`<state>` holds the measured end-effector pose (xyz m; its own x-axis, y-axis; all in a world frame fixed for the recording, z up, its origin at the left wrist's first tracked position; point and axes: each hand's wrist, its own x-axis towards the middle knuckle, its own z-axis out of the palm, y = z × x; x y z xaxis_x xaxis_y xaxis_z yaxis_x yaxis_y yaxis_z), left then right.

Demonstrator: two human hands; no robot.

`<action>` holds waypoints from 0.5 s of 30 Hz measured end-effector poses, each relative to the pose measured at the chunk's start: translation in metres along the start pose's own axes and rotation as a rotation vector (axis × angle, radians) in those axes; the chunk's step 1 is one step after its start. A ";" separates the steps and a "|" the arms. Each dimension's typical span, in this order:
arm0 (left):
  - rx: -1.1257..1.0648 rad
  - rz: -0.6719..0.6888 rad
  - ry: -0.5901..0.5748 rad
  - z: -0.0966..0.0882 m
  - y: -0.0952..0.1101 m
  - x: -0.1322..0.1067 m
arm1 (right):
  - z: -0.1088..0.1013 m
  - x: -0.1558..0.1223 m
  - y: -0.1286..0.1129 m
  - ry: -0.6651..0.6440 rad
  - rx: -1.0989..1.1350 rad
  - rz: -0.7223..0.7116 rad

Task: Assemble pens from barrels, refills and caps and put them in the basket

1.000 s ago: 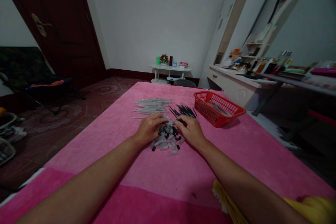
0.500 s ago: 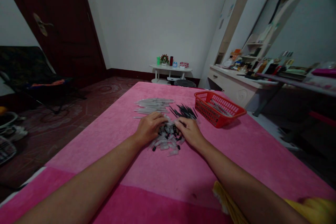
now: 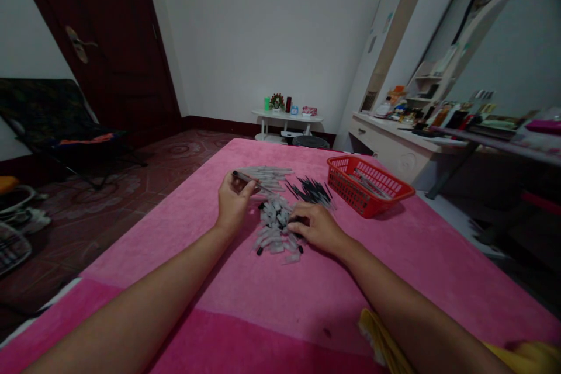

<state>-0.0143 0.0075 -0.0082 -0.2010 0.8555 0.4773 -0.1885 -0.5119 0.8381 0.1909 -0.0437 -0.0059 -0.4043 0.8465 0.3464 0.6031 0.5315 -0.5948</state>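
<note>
My left hand [image 3: 232, 203] is raised at the left of the pile, closed on a thin pen [image 3: 240, 176] with a dark end. Behind it lies a row of clear pen barrels [image 3: 274, 174]. My right hand [image 3: 322, 227] rests at the right side of a heap of clear pen caps [image 3: 274, 210] mixed with small black pieces. Its fingertips are pinched together among the caps; what they grip, if anything, is too dark to make out. Beyond that hand, a bunch of dark pen refills [image 3: 312, 190] lies on the pink cloth [image 3: 263, 292].
A red plastic basket [image 3: 372, 201] with some pens inside stands to the right of the refills. Yellow fabric [image 3: 379, 339] lies by my right forearm. Past the far edge is a small white table [image 3: 287, 114]; a cluttered dressing table [image 3: 394, 137] stands on the right.
My left hand has lifted away from the caps to the left and now holds a pen. My right hand has shifted slightly nearer, still at the caps.
</note>
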 end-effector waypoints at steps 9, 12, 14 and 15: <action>-0.374 -0.352 0.008 0.003 -0.011 -0.003 | 0.006 0.008 0.003 0.364 0.631 0.386; -0.420 -0.382 0.025 0.006 -0.012 -0.006 | 0.005 0.009 0.000 0.417 0.702 0.394; -0.440 -0.393 0.033 0.009 -0.011 -0.008 | 0.004 0.009 -0.002 0.431 0.727 0.391; -0.446 -0.398 0.036 0.009 -0.010 -0.008 | 0.004 0.009 -0.002 0.432 0.730 0.388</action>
<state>-0.0016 0.0062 -0.0181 -0.0629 0.9890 0.1336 -0.6398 -0.1427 0.7552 0.1833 -0.0370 -0.0045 0.1139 0.9770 0.1803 0.0018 0.1813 -0.9834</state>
